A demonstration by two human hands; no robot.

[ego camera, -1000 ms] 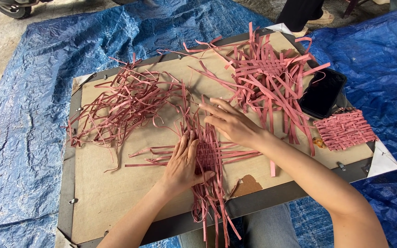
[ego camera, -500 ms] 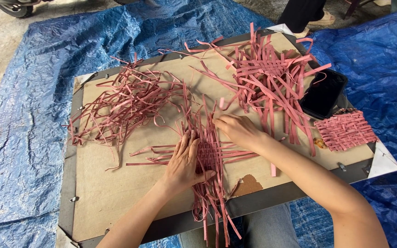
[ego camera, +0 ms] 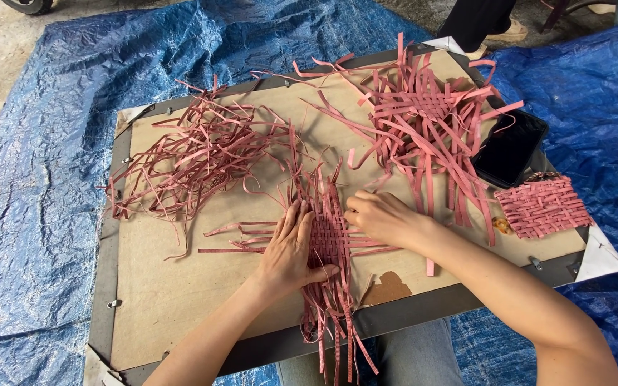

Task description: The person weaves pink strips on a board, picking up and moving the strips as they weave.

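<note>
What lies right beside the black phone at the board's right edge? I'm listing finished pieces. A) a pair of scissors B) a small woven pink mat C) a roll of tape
B: a small woven pink mat lies just beside the black phone.

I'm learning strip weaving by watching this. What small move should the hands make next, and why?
Probably slide the cross strip snug: the left hand lies flat on the woven patch, while the right hand pinches at its right edge, where loose strips stick out.
</note>
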